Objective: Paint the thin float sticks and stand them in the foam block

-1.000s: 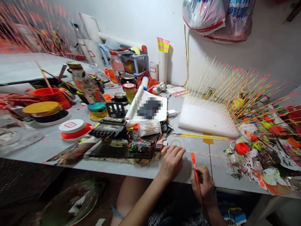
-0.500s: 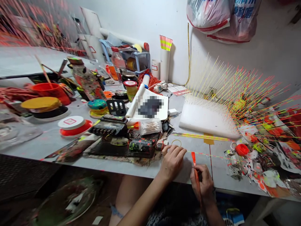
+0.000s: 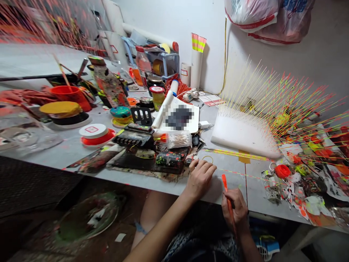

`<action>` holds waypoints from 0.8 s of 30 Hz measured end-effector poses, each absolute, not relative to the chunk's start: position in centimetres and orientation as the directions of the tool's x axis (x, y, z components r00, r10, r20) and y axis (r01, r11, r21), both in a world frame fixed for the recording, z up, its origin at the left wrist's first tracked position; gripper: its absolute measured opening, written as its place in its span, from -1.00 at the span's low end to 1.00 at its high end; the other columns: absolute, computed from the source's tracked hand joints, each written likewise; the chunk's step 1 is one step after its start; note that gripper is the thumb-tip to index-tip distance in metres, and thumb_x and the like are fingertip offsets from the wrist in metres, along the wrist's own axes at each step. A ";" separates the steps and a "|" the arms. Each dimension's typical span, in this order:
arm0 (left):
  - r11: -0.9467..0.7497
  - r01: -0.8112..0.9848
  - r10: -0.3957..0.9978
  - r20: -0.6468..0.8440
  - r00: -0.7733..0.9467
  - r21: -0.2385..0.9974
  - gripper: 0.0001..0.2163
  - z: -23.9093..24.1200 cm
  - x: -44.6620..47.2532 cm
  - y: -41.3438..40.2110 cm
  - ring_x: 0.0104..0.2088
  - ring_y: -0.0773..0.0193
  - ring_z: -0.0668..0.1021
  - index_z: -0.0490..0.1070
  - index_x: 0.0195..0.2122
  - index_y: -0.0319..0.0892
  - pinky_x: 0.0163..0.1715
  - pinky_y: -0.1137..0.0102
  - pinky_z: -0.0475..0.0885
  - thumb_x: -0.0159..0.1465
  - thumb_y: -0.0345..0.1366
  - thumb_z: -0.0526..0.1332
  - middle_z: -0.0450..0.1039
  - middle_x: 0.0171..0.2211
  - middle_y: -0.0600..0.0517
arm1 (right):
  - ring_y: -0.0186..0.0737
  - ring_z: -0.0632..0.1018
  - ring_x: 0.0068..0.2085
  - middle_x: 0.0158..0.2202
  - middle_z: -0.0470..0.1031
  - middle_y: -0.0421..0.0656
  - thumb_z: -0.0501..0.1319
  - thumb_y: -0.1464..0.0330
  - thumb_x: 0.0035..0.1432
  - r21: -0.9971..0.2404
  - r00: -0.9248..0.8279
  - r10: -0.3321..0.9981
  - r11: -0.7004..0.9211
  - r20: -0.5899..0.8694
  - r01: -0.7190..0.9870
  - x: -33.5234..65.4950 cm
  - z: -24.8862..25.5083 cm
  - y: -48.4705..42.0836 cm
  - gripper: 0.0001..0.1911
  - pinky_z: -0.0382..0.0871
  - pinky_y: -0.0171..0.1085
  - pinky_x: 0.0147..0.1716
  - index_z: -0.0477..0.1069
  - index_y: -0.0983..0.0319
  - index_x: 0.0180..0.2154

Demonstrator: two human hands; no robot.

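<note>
My left hand [image 3: 201, 179] is over the table's front part, fingers curled down around the left end of a thin stick [image 3: 240, 173] banded in red and yellow-green. The pinch itself is hidden beneath the fingers. Just beyond these fingertips sits a small dark cylinder [image 3: 188, 161]. A paintbrush [image 3: 230, 211] coated in orange is gripped in my right hand [image 3: 237, 208] at the table edge. Its orange tip points up and away from me, a little on the near side of the stick. Behind the stick lies a bundle of yellow striped sticks [image 3: 237, 154].
A white foam block [image 3: 242, 133] bristles with upright coloured sticks. Paint-stained scraps [image 3: 300, 182] crowd the right side. Leftward are a paint-stained device [image 3: 144, 163], a bag of cotton swabs [image 3: 178, 139], lidded tubs [image 3: 94, 131] and a red cup [image 3: 71, 97]. Plastic bags [image 3: 286, 22] hang above.
My view has shifted slightly. The brush tip, at the striped stick before, now sits a little away from it on my side. Both hands keep their holds.
</note>
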State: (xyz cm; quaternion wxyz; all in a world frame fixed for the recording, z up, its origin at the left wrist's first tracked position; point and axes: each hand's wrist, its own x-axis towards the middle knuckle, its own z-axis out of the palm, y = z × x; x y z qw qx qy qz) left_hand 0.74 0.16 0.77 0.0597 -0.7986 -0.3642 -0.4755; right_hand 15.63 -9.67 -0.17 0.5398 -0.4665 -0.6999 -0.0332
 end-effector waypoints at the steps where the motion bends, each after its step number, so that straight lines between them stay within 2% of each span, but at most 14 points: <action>1: -0.722 0.648 0.524 0.804 0.281 0.244 -0.80 0.8 0.4 0.2 -0.27 0.27 0.52 0.43 -0.23 -0.13 0.04 0.21 0.15 0.35 -0.47 0.04 0.58 -0.32 0.08 | -0.28 0.52 -0.36 -0.35 0.48 -0.18 0.13 0.57 0.27 -0.455 0.013 0.619 0.561 0.785 0.692 15.5 -0.2 -9.6 -0.79 0.49 -0.30 -0.35 0.38 0.17 -0.14; 6: -0.698 0.670 0.527 0.815 0.242 0.252 -0.81 0.6 -0.5 0.3 -0.24 0.28 0.53 0.43 -0.22 -0.11 0.17 0.16 0.05 0.36 -0.45 0.04 0.59 -0.31 0.10 | -0.27 0.53 -0.33 -0.34 0.47 -0.18 0.15 0.51 0.29 -0.474 0.045 0.648 0.507 0.761 0.720 14.4 -0.8 -9.1 -0.85 0.49 -0.31 -0.34 0.37 0.16 -0.16; 24: -0.681 0.688 0.533 0.813 0.233 0.250 -0.80 0.2 -0.1 0.2 -0.23 0.31 0.55 0.45 -0.22 -0.09 0.21 0.18 0.01 0.34 -0.47 0.06 0.60 -0.30 0.10 | -0.26 0.53 -0.30 -0.31 0.48 -0.16 0.12 0.50 0.31 -0.428 0.018 0.653 0.475 0.757 0.769 13.9 -1.3 -7.9 -0.86 0.49 -0.29 -0.30 0.38 0.20 -0.14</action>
